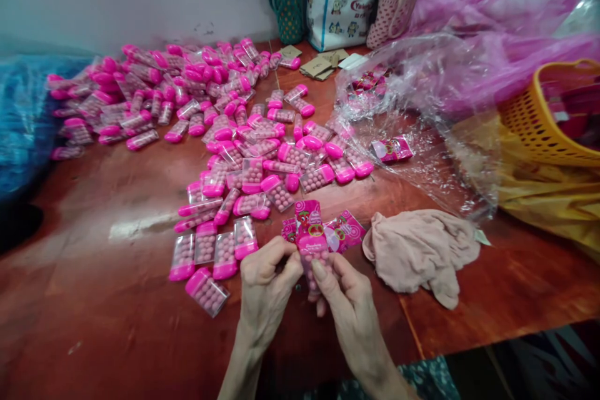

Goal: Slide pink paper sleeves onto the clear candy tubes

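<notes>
The right hand (349, 290) pinches a pink-capped, clear plastic case (312, 245), likely light, stiff, best edge-held; left hand (269, 278) curled, hold unclear.

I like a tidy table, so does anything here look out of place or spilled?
The pale pink cloth, perhaps: it lies crumpled on the table, just right of the printed packets, bunched fabric sharing a surface with filled candy containers. I see no spill.

Two hands (308, 284) with one pink candy pack (313, 256); dozens of similar packs (253, 172) beyond, too many to count; one cloth (422, 250) and one yellow basket (529, 115) right; one white tote bag (341, 3) far.
</notes>
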Demonstrator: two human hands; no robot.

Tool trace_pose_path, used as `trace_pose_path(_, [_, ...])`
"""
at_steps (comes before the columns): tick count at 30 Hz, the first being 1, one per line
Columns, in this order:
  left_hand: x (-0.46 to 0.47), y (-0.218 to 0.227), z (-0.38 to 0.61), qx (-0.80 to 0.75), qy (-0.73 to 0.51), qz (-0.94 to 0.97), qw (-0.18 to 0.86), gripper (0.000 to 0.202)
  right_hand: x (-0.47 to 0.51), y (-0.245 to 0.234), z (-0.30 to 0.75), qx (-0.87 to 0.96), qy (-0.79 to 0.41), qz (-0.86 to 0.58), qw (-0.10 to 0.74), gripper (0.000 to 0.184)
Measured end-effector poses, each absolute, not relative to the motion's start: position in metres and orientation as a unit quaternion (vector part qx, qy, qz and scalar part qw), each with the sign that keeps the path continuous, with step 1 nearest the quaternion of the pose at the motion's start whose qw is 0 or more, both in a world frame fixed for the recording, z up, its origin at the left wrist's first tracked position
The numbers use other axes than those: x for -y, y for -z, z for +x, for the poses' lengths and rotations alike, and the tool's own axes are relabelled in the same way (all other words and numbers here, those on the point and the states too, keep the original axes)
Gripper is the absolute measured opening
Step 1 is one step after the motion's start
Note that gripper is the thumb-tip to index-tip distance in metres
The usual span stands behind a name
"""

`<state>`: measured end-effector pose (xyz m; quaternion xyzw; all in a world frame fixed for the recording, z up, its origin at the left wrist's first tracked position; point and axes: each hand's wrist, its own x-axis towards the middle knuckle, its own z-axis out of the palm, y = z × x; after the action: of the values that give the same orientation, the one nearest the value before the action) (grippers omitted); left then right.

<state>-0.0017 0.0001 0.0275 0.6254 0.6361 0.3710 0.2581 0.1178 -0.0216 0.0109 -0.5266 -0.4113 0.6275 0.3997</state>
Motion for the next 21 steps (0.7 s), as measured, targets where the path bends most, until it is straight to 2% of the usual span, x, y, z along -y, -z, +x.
trace_pose_path(13, [0.004, -0.021, 0.005, -0.632, -0.432, 0.549, 0.336, 0.014, 0.017, -0.005, 0.117, 0.381, -0.622, -0.538, 0.422, 0.027])
trace_pose_path(17, [0.002, -0.013, -0.002, -0.610, -0.477, 0.420, 0.474, 0.012, 0.012, -0.004, 0.120, 0.389, -0.635, -0.529, 0.407, 0.026])
trace_pose_path(21, [-0.003, -0.014, -0.002, -0.545, -0.517, 0.287, 0.595, 0.019, 0.010, -0.004, 0.122, 0.426, -0.661, -0.499, 0.364, 0.025])
